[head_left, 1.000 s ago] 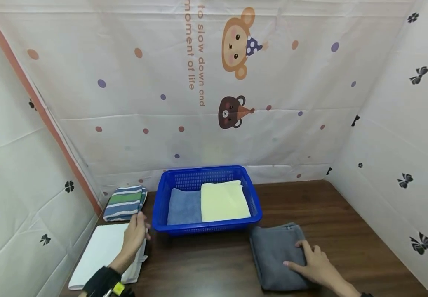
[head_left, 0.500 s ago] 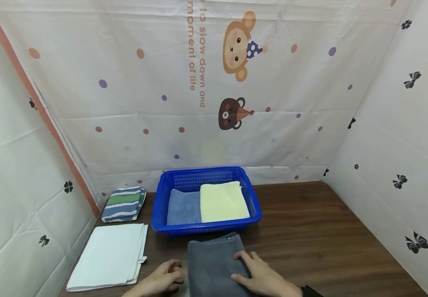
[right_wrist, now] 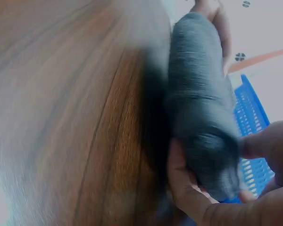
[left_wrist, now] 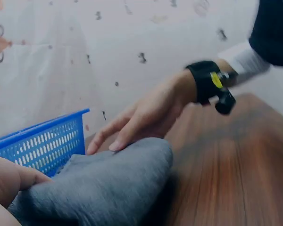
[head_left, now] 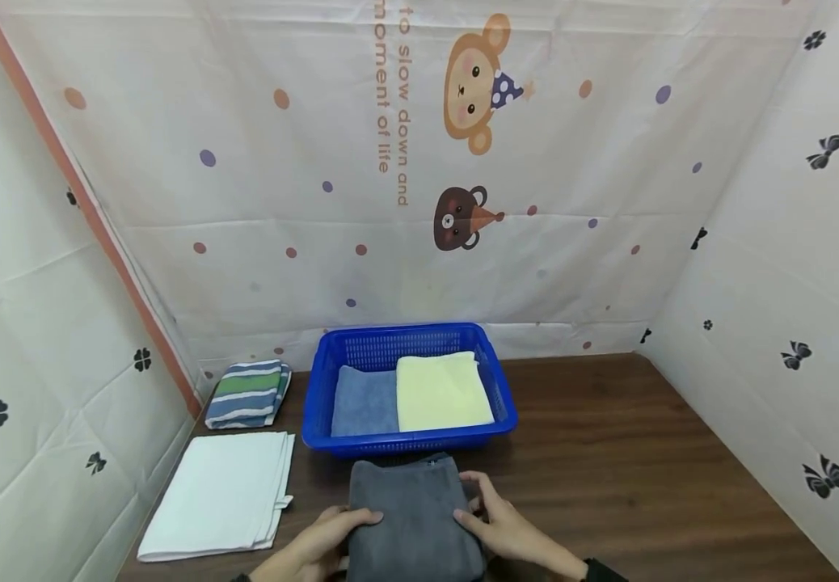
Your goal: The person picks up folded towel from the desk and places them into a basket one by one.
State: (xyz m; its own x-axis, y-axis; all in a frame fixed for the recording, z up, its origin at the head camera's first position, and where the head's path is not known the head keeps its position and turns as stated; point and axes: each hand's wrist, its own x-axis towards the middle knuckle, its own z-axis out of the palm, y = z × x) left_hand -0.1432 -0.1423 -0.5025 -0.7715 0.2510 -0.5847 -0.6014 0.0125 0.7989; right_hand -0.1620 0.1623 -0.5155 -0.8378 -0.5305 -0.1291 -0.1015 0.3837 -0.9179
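A folded dark grey towel (head_left: 412, 517) is held between both hands in front of the blue basket. My left hand (head_left: 321, 540) grips its left edge, thumb on top and fingers underneath. On the opposite edge my right hand (head_left: 503, 521) pinches the cloth, its thumb on the upper face. In the right wrist view the thick rounded fold of the grey towel (right_wrist: 198, 89) shows a gap of shadow over the wood. The blue basket (head_left: 408, 443) holds a folded blue towel (head_left: 364, 402) on the left and a pale yellow towel (head_left: 443, 394) on the right.
Left of the basket a striped blue, green and white towel (head_left: 248, 394) lies folded at the back. In front of it is a folded white towel (head_left: 216, 495). Printed cloth walls (head_left: 754, 267) enclose the back and sides of the wooden table (head_left: 630, 469).
The grey towel has moved left from the right side of the table to the middle. My left hand has left the white towel's side and now grips the grey towel's left edge.
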